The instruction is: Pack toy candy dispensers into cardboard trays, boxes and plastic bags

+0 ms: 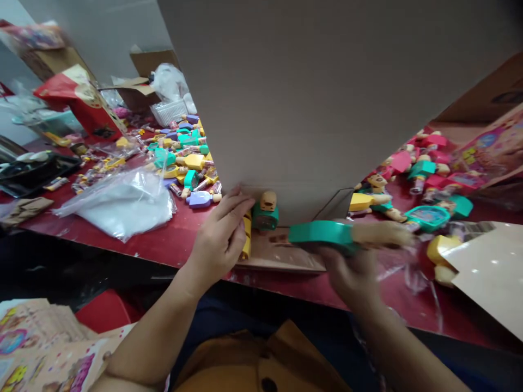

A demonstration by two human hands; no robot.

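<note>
In my right hand [355, 275], blurred by motion, is a teal paddle-shaped toy [321, 233] with a beige handle pointing right. It hangs over the shallow front of an open carton [294, 258]. My left hand [223, 237] is at the carton's left end, fingers closed against a yellow toy [247, 237] that stands there. Just right of those fingers, another teal toy [265, 218] with a beige animal-head end sits inside the carton. The carton's tall grey-white panel [286, 98] rises behind and hides part of the table.
Yellow, teal and purple toys [190, 160] lie in a heap left of the panel, beside a clear plastic bag [126, 209]. Pink and teal toys [433, 163] are piled at right. A pale cardboard sheet [494, 272] juts over the red table [171, 242]. Printed cardboard [44, 348] lies at lower left.
</note>
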